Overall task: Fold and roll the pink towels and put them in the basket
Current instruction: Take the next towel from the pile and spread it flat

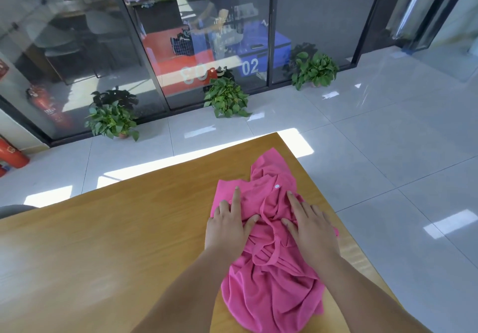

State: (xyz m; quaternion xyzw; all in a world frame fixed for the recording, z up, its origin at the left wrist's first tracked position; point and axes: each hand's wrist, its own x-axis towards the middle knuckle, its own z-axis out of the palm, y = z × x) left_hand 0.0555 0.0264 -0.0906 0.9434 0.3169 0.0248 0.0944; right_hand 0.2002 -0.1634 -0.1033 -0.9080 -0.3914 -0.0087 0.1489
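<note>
A crumpled pink towel lies in a heap on the right part of the wooden table, reaching close to the table's right edge. My left hand rests on the towel's left side with the index finger stretched out and the thumb against a fold. My right hand lies flat on the towel's right side, fingers straight and spread. A small white tag shows on the cloth beyond my fingers. No basket is in view.
The table's far corner and right edge drop to a glossy tiled floor. Potted plants stand along a glass wall beyond. Red fire extinguishers sit at far left.
</note>
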